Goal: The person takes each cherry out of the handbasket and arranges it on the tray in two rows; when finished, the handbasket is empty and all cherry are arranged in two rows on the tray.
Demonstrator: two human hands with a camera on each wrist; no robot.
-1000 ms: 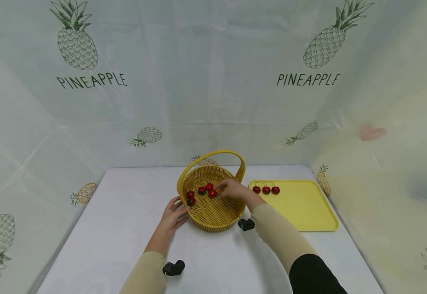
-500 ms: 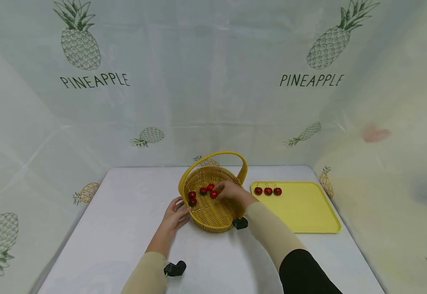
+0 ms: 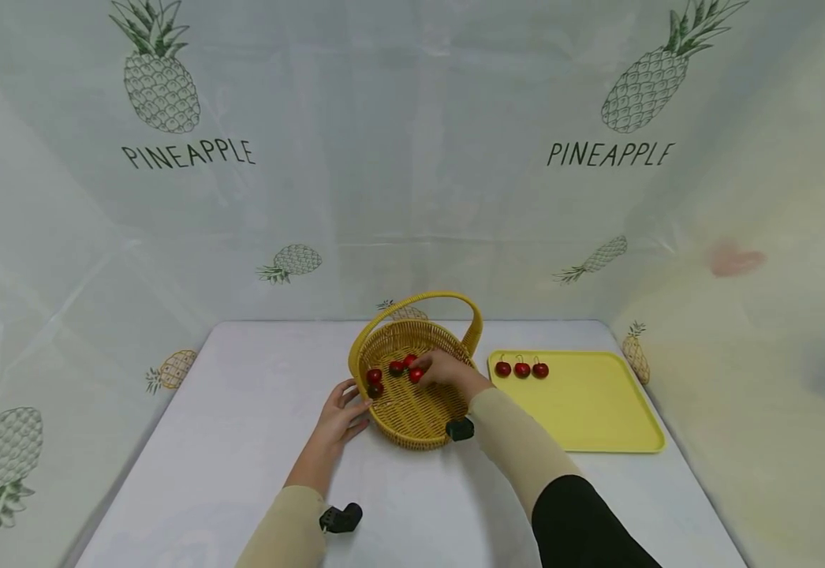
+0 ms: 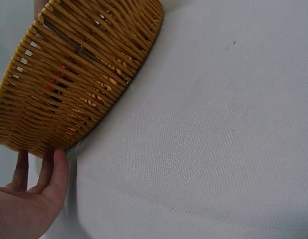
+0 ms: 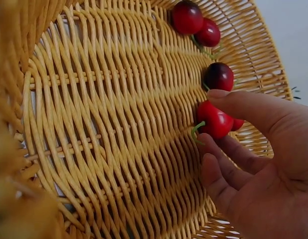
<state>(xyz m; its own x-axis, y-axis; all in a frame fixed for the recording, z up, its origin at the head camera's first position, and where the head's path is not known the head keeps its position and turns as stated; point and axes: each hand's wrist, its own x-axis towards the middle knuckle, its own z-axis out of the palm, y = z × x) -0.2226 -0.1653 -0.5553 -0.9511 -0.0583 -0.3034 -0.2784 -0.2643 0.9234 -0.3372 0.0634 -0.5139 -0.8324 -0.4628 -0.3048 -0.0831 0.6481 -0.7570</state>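
In the head view, a yellow wicker basket [image 3: 412, 426] with a tall handle holds several red cherries. My right hand [image 3: 446, 371] reaches inside it. The right wrist view shows the thumb and fingers of the right hand [image 5: 273, 159] on either side of one red cherry [image 5: 214, 119] with a green stem, pinching it. Darker cherries [image 5: 219, 77] lie close by against the wicker. At the basket's left side is my left hand [image 3: 337, 414], its fingers spread against the outer wall. In the left wrist view its fingertips touch the low part of the basket wall [image 4: 89, 64].
Right of the basket lies a yellow tray [image 3: 590, 410] with 3 cherries [image 3: 522, 369] in a row near its far left corner. Both stand on a white table [image 3: 192, 457]. A curtain [image 3: 412, 197] printed with pineapples hangs behind.
My right hand has moved slightly left and down to the nearest cherry, and its fingers have come together around it. The left hand stays against the basket. The head view has shifted a little.
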